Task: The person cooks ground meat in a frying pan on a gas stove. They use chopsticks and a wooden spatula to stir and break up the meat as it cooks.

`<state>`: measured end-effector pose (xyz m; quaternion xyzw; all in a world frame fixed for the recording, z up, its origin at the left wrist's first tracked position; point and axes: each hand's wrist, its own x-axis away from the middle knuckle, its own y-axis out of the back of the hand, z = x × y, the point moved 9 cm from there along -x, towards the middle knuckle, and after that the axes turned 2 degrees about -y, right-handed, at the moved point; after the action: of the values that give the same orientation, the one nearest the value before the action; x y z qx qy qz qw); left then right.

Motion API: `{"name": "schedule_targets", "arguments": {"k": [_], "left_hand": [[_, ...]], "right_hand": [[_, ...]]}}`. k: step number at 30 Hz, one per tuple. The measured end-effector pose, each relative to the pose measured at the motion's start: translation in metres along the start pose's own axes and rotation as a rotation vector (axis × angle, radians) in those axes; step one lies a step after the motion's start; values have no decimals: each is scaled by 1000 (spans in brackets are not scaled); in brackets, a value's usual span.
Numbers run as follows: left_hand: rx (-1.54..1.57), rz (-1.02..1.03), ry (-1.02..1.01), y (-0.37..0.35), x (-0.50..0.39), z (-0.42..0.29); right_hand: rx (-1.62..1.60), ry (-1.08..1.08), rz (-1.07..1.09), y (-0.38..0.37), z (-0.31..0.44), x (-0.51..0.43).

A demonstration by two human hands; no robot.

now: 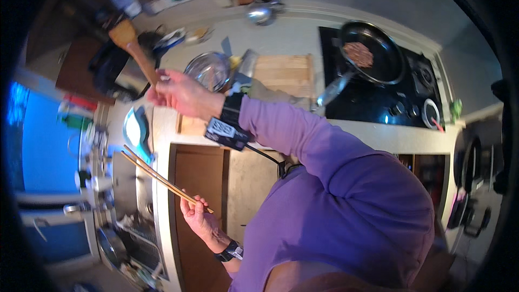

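My right hand (180, 93), at the end of the purple sleeve, grips the handle of a wooden spatula (140, 54), whose blade is raised toward the upper left. Lower down, my left hand (198, 215) holds a pair of long wooden chopsticks (162, 180) that point toward the sink side. Beyond my right wrist are a clear bowl (208, 71), a cleaver (248, 63) and a wooden cutting board (284, 75). A frying pan (389, 54) on the cooktop holds a patch of minced meat (358, 54). Neither hand touches the pan.
The black cooktop (357, 109) lies at the right, with the pan's handle (334, 91) projecting over its near left part. A ladle (259, 14) is near the back wall. At the left are a blue dish (136, 129), the sink (125, 186) and a dish rack (142, 247).
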<state>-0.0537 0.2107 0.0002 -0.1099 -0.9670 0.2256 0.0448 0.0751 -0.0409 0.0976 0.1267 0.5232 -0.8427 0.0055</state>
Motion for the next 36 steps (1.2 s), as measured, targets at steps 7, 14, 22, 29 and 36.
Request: {"name": "schedule_targets", "arguments": {"k": [7, 14, 22, 29, 36], "left_hand": [[37, 361, 183, -135, -29, 39], [-130, 670, 415, -264, -10, 92], [-497, 981, 443, -377, 9, 144], [-850, 1137, 298, -432, 11, 184], [-989, 1204, -78, -464, 9, 198]], "right_hand": [[555, 74, -123, 14, 123, 119], [556, 124, -719, 100, 296, 289], [1855, -79, -1153, 98, 456, 450], [2299, -534, -1258, 121, 474, 474], [2321, -503, -1158, 146, 470, 470]]}}
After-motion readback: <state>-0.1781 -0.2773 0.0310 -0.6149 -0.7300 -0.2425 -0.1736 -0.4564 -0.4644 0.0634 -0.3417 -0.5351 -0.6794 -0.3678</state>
